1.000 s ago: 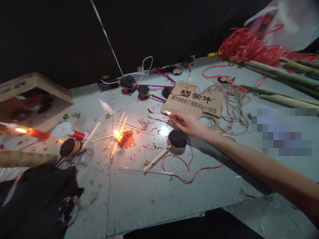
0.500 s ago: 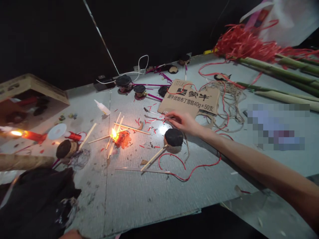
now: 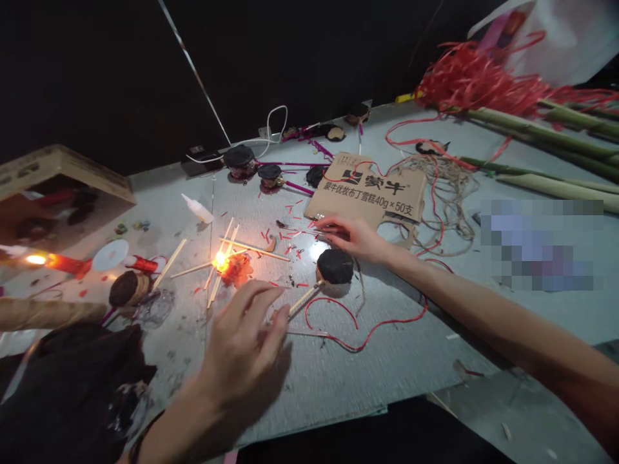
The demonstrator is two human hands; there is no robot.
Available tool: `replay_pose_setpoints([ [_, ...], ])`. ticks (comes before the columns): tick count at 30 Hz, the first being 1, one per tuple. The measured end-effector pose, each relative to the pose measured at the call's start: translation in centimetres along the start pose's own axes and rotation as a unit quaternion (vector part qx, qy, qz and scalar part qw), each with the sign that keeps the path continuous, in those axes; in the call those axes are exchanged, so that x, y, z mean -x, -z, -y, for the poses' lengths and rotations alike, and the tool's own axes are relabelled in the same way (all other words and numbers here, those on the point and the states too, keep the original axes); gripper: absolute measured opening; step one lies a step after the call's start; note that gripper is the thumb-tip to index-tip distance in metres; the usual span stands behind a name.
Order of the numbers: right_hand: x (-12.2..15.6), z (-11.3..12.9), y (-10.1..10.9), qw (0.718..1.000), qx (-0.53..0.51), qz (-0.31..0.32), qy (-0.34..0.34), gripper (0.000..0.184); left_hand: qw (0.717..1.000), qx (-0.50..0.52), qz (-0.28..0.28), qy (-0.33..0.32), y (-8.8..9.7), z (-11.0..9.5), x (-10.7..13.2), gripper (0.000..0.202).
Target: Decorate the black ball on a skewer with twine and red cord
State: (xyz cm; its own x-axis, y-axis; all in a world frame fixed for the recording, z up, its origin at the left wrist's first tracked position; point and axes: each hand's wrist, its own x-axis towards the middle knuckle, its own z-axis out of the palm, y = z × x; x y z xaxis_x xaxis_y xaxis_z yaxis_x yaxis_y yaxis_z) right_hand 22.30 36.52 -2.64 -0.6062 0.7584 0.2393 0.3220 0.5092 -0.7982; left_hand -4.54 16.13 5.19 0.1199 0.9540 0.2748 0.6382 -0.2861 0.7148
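Thin clear rod [image 3: 298, 229] is pinched by R hand [image 3: 355, 240], fingers narrow; L hand [image 3: 236, 335] is held nr wooden stick [image 3: 304, 300], fingers parted.

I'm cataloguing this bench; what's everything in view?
loose sticks: several, pale, around a flame
squeeze bottle: one, white, behind flame
discs: several, black-topped, centre and back
cardboard: one, brown, right of centre
twine: one tangle, tan, right of cardboard
ribbon: one heap, red, back right
bamboo poles: several, green, far right
open box: one, brown, far left
cloth: one, black, front left
rod: one, clear, centre
left hand: one, bare, centre
right hand: one, bare, on rod
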Motion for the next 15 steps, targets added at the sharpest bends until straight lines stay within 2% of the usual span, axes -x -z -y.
replay_pose_setpoints([
  [3, 0.3, 1.6, 1.2, 0.998, 0.016, -0.038, 0.042, 0.025, 0.988, -0.122, 0.049, -0.086, -2.1, 1.4, -0.1, 0.011],
  [6, 2.7, 5.2, 3.4, 0.983, 0.090, -0.105, 0.119, 0.020, 0.984, -0.150, 0.073, -0.065, -3.5, 2.4, 0.4, 0.016],
  [7, 3.8, 6.6, 4.0, 0.981, 0.112, -0.089, 0.134, 0.021, 0.985, -0.142, 0.082, -0.057, -3.7, 2.5, 0.5, 0.018],
  [8, 5.1, 7.9, 4.3, 0.979, 0.122, -0.035, 0.160, 0.024, 0.986, -0.128, 0.093, -0.049, -3.9, 2.6, 0.6, 0.019],
  [9, 6.4, 8.9, 4.4, 0.972, 0.128, 0.039, 0.194, 0.028, 0.987, -0.112, 0.105, -0.042, -3.9, 2.7, 0.6, 0.020],
  [10, 7.7, 9.7, 4.2, 0.960, 0.151, 0.120, 0.202, 0.031, 0.988, -0.095, 0.118, -0.033, -3.9, 2.8, 0.5, 0.021],
  [11, 8.8, 10.1, 3.8, 0.943, 0.191, 0.174, 0.212, 0.033, 0.988, -0.081, 0.130, -0.021, -3.9, 3.0, 0.4, 0.021],
  [12, 9.7, 10.2, 3.3, 0.923, 0.235, 0.204, 0.225, 0.030, 0.988, -0.069, 0.141, -0.009, -3.9, 3.1, 0.3, 0.022],
  [15, 11.2, 9.2, 1.4, 0.888, 0.320, 0.190, 0.269, 0.021, 0.985, -0.044, 0.164, 0.016, -4.1, 3.3, 0.2, 0.026],
])
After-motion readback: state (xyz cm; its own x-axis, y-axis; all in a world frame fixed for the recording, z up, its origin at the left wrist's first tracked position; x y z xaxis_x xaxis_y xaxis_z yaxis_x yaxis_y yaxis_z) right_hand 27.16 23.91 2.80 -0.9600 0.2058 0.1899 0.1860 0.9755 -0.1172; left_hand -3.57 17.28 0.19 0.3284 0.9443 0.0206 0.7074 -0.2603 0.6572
